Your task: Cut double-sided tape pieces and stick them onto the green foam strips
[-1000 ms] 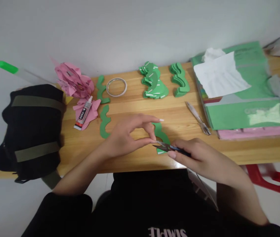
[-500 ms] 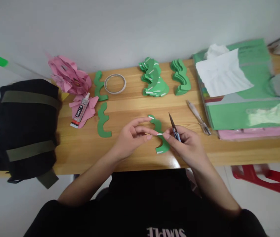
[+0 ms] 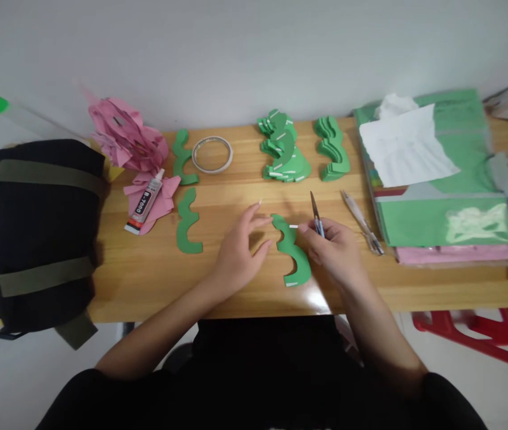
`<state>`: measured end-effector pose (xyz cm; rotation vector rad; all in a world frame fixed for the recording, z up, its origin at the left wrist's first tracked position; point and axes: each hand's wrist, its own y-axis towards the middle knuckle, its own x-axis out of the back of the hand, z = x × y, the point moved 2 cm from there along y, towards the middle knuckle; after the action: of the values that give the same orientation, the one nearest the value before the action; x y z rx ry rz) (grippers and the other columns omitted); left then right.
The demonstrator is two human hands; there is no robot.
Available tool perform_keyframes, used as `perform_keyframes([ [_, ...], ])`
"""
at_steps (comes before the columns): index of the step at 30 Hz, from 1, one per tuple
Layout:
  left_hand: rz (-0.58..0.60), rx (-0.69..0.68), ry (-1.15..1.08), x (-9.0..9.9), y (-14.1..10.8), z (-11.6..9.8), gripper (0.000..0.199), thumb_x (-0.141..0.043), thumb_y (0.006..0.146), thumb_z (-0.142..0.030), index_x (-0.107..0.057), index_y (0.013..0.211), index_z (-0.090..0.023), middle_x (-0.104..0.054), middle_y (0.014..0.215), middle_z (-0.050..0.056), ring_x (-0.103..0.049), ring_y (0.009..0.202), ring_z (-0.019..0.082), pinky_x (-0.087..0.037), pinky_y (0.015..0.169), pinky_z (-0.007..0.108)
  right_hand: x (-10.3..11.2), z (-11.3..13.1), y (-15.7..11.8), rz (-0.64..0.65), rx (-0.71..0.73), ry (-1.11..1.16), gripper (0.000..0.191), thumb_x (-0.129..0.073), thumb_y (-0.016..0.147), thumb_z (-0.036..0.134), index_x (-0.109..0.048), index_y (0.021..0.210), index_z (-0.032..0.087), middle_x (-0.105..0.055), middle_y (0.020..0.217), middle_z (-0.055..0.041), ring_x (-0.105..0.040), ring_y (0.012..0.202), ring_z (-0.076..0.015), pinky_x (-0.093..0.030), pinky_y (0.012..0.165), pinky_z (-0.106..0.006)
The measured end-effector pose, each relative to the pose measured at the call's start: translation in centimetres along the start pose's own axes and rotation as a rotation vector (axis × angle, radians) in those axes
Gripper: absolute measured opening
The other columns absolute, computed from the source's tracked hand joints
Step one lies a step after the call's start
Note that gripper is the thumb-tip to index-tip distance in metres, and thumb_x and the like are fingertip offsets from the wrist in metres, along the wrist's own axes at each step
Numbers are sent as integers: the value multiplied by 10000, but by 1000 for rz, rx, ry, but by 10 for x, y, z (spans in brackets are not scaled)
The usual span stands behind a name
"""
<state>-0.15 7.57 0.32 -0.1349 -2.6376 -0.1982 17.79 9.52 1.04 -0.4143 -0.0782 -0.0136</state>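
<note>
Green wavy cutout (image 3: 301, 272) lying flat on the wood-grain counter (image 3: 231, 200), near the front edge, between both hands; small white strip along its bottom end. Left hand (image 3: 238, 251) spread, thumb and fingers apart, fingertips by the cutout's left edge; contact hard to tell. Right hand (image 3: 336, 248) pinching a short white strip (image 3: 293, 226) beside the cutout's upper right edge, also gripping scissors (image 3: 315, 206), tips pointing toward the wall. Bright glare on the counter just below.

Leftward: loose green piece (image 3: 184, 230), then a second green piece (image 3: 182, 161) beside a tape roll (image 3: 215, 171). Toward the wall: two green stacks (image 3: 332, 149). Pen (image 3: 359, 218) lying aslant at right, next to green packs (image 3: 437, 221) topped with white tissue (image 3: 408, 143). Far left: glue tube (image 3: 145, 202) on pink paper pieces (image 3: 128, 134), black bag (image 3: 43, 227) with olive straps. Behind, plain pale-grey wall (image 3: 236, 54); below right, red stool (image 3: 482, 337) on light floor (image 3: 390, 325).
</note>
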Motion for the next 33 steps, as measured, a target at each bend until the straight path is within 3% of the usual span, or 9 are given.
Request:
perform_keyframes([
  [4,66,-176,172,-7,8,11,930,-752,787,-221,-151,1497,-244,-632,1303,148,-530,1304,311,-408,1067,555,-8,8,6,16,15,-79,267,-658,711,433,-565,636,194,-381,417,90,-303,377,-73,-222,391,-233],
  [11,73,-197,285,-13,9,16,1136,-807,740,-227,11,1528,-234,-651,1283,142,-537,1285,346,-428,1031,559,-19,-1,20,53,-13,-189,236,-596,736,413,-561,639,201,-395,359,83,-310,319,-85,-230,380,-241],
  [21,69,-224,296,-12,9,15,1158,-788,768,-253,82,1533,-225,-658,1273,147,-538,1290,341,-433,1030,550,-21,-3,28,62,46,-387,219,-560,759,386,-566,640,202,-408,371,59,-387,383,-124,-266,443,-261],
  [33,94,-300,458,-11,-1,5,923,-616,913,-268,53,1536,-143,-691,1236,135,-566,1276,261,-382,1083,484,-25,3,27,-35,121,-572,247,-537,763,335,-508,546,220,-461,425,21,-428,435,-143,-270,478,-270],
])
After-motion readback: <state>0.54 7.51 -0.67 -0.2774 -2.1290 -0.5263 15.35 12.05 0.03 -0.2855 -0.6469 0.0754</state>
